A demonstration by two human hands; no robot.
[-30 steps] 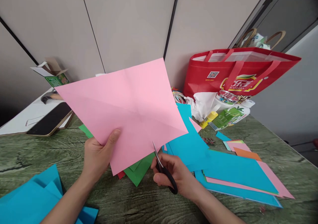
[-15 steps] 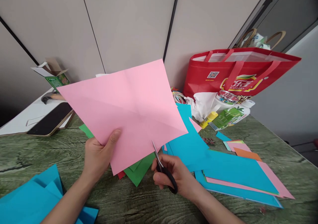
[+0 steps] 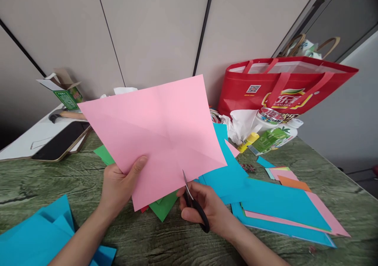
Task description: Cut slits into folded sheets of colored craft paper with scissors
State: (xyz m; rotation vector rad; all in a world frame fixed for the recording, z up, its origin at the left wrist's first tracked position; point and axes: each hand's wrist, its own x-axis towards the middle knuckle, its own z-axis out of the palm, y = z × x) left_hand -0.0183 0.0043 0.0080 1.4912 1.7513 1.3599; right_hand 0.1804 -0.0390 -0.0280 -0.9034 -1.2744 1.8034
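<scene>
A creased pink sheet of paper point(image 3: 159, 128) is held up above the table by my left hand point(image 3: 121, 185), its thumb on the near face and the other fingers hidden behind. My right hand point(image 3: 203, 207) grips black-handled scissors point(image 3: 190, 199). One blade lies over the sheet's lower edge, pointing up toward its middle; the other blade is mostly hidden behind the paper. Below the sheet, green paper point(image 3: 165, 207) shows on the table. Blue paper point(image 3: 227, 183) lies just past my right hand.
A red bag point(image 3: 245, 85) stands back right, behind a yellow glue stick point(image 3: 248, 142) and crumpled tissue point(image 3: 240, 124). Blue and pink sheets point(image 3: 289, 203) lie at right, more blue paper point(image 3: 38, 234) at front left. A phone point(image 3: 60, 140) and a hammer point(image 3: 67, 115) are at left.
The pink sheet has shifted a little to the right and slightly down, with my left hand moving along. My right hand and the scissors have barely moved.
</scene>
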